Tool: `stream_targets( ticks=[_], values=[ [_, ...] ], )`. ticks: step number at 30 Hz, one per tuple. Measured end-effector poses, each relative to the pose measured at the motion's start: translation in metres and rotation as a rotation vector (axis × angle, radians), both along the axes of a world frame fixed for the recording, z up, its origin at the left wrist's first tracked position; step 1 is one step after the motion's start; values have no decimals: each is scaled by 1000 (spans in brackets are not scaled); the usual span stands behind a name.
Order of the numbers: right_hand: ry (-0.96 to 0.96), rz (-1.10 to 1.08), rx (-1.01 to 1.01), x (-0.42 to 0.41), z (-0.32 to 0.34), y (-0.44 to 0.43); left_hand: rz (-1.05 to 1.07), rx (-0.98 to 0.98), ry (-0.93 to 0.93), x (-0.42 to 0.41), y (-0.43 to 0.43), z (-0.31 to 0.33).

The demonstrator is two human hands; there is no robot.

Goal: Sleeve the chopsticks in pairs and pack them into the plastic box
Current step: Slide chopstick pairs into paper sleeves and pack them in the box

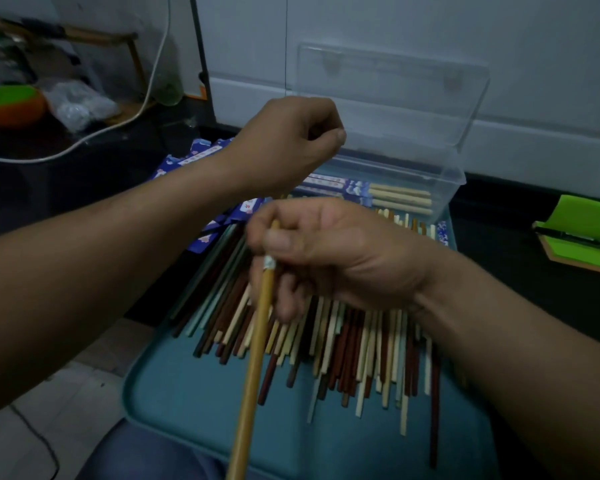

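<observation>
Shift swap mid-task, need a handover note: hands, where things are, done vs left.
Left hand: fingers curled, raised above the tray's far end; whether it holds anything is hidden.
Right hand: grips one tan chopstick, unsleeved.
Plastic box: lid open, beyond the tray, a few sleeved pairs inside.
Empty blue sleeves: left of the box.
Loose chopsticks: big mixed pile on the teal tray.
Done: a few pairs packed. Left: nearly the whole pile to pair, sleeve and pack.

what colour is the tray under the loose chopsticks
Teal blue: the tray shows plainly in the head view.
</observation>
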State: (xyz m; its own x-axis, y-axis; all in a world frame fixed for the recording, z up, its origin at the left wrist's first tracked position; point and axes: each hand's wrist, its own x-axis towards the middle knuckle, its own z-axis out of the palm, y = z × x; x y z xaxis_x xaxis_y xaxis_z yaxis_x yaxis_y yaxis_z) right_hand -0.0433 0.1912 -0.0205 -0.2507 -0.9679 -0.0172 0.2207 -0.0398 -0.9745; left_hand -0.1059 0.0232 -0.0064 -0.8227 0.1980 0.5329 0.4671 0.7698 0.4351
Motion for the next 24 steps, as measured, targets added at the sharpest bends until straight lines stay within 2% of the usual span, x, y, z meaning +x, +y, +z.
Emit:
stream_targets(
  ticks=[5,8,13,17,24],
  values=[
    [312,-536,202,-47,11,27,39,-1,-40,6,-14,5],
    [350,-746,234,-67,5,33,24,-26,-131,19,-20,11],
    [422,-882,285,-74,-11,32,-65,-200,-467,56,-19,7],
    [457,-950,294,-73,-24,25,-66,-457,-452,66,-11,-10],
    [791,-1011,457,-66,-37,27,162,-466,-455,74,2,-30]
  ],
)
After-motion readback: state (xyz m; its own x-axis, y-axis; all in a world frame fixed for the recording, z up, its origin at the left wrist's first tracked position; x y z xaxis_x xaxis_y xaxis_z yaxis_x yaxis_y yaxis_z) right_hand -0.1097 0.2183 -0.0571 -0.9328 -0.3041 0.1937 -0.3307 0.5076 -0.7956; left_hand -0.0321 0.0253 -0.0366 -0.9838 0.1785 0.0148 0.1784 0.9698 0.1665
